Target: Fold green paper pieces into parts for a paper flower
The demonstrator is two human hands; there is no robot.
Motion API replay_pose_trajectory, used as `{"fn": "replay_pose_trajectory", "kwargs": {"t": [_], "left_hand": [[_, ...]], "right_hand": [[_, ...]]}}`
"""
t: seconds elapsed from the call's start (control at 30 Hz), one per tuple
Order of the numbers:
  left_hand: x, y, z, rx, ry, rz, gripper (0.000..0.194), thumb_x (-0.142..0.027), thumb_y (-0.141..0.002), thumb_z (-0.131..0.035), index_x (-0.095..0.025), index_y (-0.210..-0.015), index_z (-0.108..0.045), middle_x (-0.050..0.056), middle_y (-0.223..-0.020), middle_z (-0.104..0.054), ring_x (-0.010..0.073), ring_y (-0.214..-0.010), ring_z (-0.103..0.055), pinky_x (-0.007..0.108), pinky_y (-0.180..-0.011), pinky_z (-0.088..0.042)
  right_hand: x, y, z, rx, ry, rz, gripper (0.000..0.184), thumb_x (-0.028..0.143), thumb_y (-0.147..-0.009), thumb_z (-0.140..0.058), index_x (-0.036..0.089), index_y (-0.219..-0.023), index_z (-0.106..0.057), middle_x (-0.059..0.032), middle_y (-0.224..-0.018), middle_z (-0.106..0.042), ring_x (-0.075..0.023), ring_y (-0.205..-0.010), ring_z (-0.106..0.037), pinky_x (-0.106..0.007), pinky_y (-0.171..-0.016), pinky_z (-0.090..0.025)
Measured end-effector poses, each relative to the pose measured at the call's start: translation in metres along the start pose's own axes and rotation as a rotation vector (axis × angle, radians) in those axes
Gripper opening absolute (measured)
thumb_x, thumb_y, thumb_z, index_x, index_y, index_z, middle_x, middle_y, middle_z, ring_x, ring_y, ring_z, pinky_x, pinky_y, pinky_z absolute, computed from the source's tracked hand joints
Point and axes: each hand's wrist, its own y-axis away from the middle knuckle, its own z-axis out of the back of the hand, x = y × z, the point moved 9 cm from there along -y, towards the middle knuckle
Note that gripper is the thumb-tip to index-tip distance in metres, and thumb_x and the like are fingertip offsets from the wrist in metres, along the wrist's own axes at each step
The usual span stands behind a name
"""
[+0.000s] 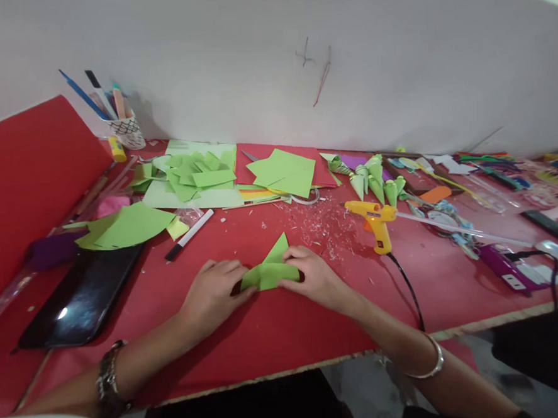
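Between my two hands is a piece of green paper (270, 275), bent over on itself, with one pointed corner standing up at the back. My left hand (218, 290) pinches its left end between thumb and fingers. At the right end, my right hand (314, 275) grips the paper with the thumb in front and the fingers behind. Both hands are low over the red tabletop (286, 325). A black-and-white marker (189, 235) lies beyond my left hand, and a yellow glue gun (375, 223) rests to the right of my right hand.
Green paper pieces (201, 173) are heaped at the back, with larger green sheets (286, 172) beside them. Small rolled green cones (376, 181) stand further right. A dark phone (83, 300) lies on the left. A purple power strip (512, 267) and a pen cup (127, 130) are also there.
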Motion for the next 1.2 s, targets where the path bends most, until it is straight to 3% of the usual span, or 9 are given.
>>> {"fn": "replay_pose_trajectory", "kwargs": {"t": [0.1,0.27,0.43,0.53,0.67,0.83,1.2], "left_hand": [[0.003,0.0,0.002,0.0,0.026,-0.003,0.017,-0.03,-0.081,-0.05,-0.02,-0.094,-0.053,0.0,-0.09,-0.058,0.0163,-0.082,-0.054,0.029,-0.071,-0.032],[0.003,0.0,0.004,-0.023,0.019,-0.096,0.041,-0.027,-0.08,-0.051,-0.027,-0.12,-0.039,0.005,-0.113,-0.047,0.0195,-0.105,-0.044,0.032,-0.083,-0.031],[-0.003,0.0,0.001,-0.025,-0.041,-0.176,0.034,-0.025,-0.083,-0.048,-0.033,-0.115,-0.045,0.004,-0.119,-0.043,0.0203,-0.105,-0.041,0.034,-0.084,-0.029],[-0.016,0.003,-0.001,0.002,-0.098,-0.302,0.027,-0.021,-0.088,-0.039,-0.033,-0.108,-0.051,0.001,-0.115,-0.049,0.018,-0.101,-0.044,0.032,-0.08,-0.028],[-0.028,0.008,-0.007,0.09,-0.137,-0.456,0.032,-0.016,-0.09,-0.032,-0.029,-0.115,-0.046,-0.001,-0.11,-0.057,0.0145,-0.094,-0.05,0.029,-0.079,-0.028],[-0.031,0.011,-0.004,0.06,-0.212,-0.508,0.034,-0.016,-0.09,-0.033,-0.031,-0.116,-0.046,-0.001,-0.116,-0.054,0.0157,-0.099,-0.048,0.03,-0.087,-0.026],[-0.028,0.015,-0.004,0.077,-0.138,-0.528,0.035,-0.021,-0.087,-0.037,-0.029,-0.121,-0.044,-0.002,-0.122,-0.053,0.0148,-0.11,-0.045,0.031,-0.097,-0.02]], "right_hand": [[0.001,0.001,0.001,-0.008,-0.011,-0.006,0.013,0.029,-0.075,-0.059,0.017,-0.079,-0.055,-0.0028,-0.084,-0.055,-0.0156,-0.079,-0.05,-0.027,-0.07,-0.039],[0.0,0.001,0.001,-0.04,0.058,-0.055,0.016,0.032,-0.073,-0.059,0.019,-0.081,-0.056,-0.0031,-0.084,-0.055,-0.0174,-0.08,-0.05,-0.03,-0.071,-0.039],[0.0,-0.001,-0.001,-0.103,0.185,-0.126,0.036,0.039,-0.066,-0.062,0.02,-0.095,-0.051,-0.0059,-0.09,-0.055,-0.0228,-0.087,-0.049,-0.035,-0.073,-0.039],[0.001,-0.001,-0.003,-0.112,0.21,-0.14,0.045,0.037,-0.064,-0.062,0.019,-0.103,-0.047,-0.0074,-0.093,-0.055,-0.0241,-0.09,-0.049,-0.036,-0.074,-0.039],[0.001,-0.001,-0.002,-0.092,0.181,-0.096,0.033,0.037,-0.069,-0.06,0.019,-0.095,-0.049,-0.0057,-0.09,-0.054,-0.0217,-0.087,-0.049,-0.034,-0.074,-0.04],[-0.006,0.002,-0.001,-0.065,0.137,-0.095,0.02,0.037,-0.076,-0.056,0.017,-0.078,-0.054,-0.0045,-0.082,-0.05,-0.0184,-0.079,-0.047,-0.031,-0.07,-0.04],[-0.007,0.007,-0.004,-0.075,0.139,-0.058,0.017,0.03,-0.08,-0.053,0.014,-0.074,-0.053,-0.0068,-0.088,-0.05,-0.0184,-0.084,-0.046,-0.031,-0.076,-0.04]]}}
